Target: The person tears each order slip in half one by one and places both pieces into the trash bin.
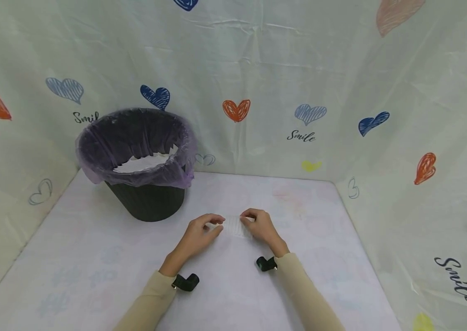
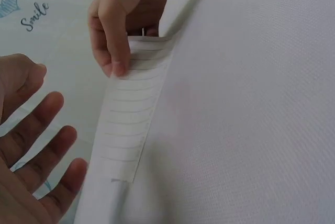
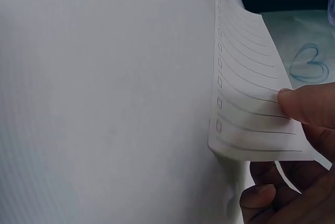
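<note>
A small sheet of lined paper point(image 1: 235, 227) with a column of little checkboxes point(image 3: 219, 82) lies low over the white table. My right hand point(image 1: 261, 227) pinches the paper near one end, thumb on top and fingers beneath, so that end curves up off the surface. In the left wrist view, the far end of the lined paper point(image 2: 125, 124) lies flat. My left hand point(image 1: 198, 234) hovers just left of the sheet; its fingers point(image 2: 44, 145) are spread and hold nothing, apart from the paper.
A black bin point(image 1: 146, 202) lined with a purple plastic bag point(image 1: 92, 156) stands at the back left, with white paper point(image 1: 144, 163) inside. Heart-patterned curtain point(image 1: 274, 82) encloses the white table point(image 1: 216, 294) at the back and sides.
</note>
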`<act>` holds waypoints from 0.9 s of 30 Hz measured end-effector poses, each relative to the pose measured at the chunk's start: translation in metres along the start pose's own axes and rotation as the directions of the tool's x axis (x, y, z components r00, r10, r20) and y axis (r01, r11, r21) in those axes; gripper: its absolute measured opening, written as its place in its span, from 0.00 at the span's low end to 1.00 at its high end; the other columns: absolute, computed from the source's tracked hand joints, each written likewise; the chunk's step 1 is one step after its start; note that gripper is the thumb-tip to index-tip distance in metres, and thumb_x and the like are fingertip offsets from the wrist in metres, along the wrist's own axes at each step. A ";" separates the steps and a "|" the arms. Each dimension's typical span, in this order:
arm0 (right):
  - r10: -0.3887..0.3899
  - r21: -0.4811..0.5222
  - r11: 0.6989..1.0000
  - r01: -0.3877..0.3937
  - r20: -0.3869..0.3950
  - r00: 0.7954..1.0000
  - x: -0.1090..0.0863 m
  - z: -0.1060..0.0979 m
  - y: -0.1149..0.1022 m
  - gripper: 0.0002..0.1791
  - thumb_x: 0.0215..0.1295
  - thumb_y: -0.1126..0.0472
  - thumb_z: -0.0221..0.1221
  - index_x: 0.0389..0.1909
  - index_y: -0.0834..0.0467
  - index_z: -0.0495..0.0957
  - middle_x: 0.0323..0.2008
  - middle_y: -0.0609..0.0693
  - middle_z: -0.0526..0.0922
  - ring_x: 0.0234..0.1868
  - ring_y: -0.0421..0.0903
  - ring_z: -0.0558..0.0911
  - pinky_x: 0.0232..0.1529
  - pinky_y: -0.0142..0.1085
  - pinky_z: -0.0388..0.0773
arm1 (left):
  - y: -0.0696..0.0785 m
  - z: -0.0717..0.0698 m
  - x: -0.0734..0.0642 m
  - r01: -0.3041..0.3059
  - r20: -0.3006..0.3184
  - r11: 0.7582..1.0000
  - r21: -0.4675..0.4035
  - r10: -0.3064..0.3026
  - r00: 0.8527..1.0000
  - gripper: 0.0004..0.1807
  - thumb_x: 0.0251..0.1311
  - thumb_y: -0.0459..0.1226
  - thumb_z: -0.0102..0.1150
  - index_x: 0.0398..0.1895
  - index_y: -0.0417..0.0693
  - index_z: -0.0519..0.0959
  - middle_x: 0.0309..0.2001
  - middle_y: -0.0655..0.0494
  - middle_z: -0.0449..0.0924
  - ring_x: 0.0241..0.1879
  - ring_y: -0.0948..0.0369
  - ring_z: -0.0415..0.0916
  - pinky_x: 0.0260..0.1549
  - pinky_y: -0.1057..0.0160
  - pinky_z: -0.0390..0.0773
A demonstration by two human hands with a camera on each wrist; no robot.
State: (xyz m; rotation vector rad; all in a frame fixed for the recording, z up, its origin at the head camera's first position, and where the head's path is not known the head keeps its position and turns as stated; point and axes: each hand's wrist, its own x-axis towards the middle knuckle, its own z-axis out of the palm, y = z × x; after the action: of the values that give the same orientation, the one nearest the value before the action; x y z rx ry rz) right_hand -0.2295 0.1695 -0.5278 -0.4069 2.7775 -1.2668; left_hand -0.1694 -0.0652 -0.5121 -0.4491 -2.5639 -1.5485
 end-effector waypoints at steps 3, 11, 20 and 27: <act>-0.028 -0.017 0.999 0.028 0.025 0.999 -0.001 0.005 -0.004 0.05 0.71 0.62 0.63 0.39 0.56 0.87 0.43 0.51 0.90 0.47 0.49 0.85 0.52 0.48 0.81 | -0.001 -0.001 0.004 -0.063 -0.037 0.998 -0.006 0.063 0.997 0.11 0.65 0.34 0.68 0.50 0.48 0.85 0.48 0.56 0.88 0.50 0.55 0.82 0.48 0.48 0.81; -0.085 -0.028 0.996 0.087 0.074 0.994 -0.006 0.016 -0.014 0.05 0.71 0.61 0.64 0.39 0.56 0.88 0.41 0.50 0.90 0.43 0.46 0.84 0.46 0.42 0.79 | -0.009 -0.002 0.009 -0.068 -0.056 0.998 0.016 0.069 0.996 0.13 0.63 0.33 0.70 0.50 0.46 0.85 0.50 0.51 0.87 0.55 0.50 0.82 0.53 0.43 0.80; -0.105 0.002 0.994 0.105 0.090 0.990 -0.013 0.027 -0.019 0.05 0.71 0.60 0.64 0.40 0.54 0.88 0.42 0.48 0.90 0.44 0.44 0.84 0.48 0.39 0.79 | -0.024 -0.002 0.010 -0.020 0.003 0.999 0.049 0.020 1.000 0.13 0.63 0.33 0.69 0.51 0.45 0.85 0.52 0.48 0.85 0.57 0.48 0.80 0.60 0.44 0.76; -0.112 0.013 0.994 0.112 0.078 0.991 -0.015 0.032 -0.020 0.05 0.71 0.60 0.64 0.39 0.54 0.88 0.41 0.47 0.90 0.44 0.44 0.84 0.47 0.37 0.79 | -0.030 0.002 0.008 0.051 0.034 0.997 0.056 -0.053 0.998 0.13 0.63 0.33 0.69 0.50 0.44 0.85 0.50 0.49 0.87 0.53 0.51 0.82 0.58 0.46 0.78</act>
State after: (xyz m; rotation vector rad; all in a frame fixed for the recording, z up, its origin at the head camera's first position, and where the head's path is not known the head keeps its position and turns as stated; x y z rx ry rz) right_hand -0.2057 0.1374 -0.5343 -0.6067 2.7167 -1.2554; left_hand -0.1857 -0.0744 -0.5364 -0.4112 -2.6581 -1.4952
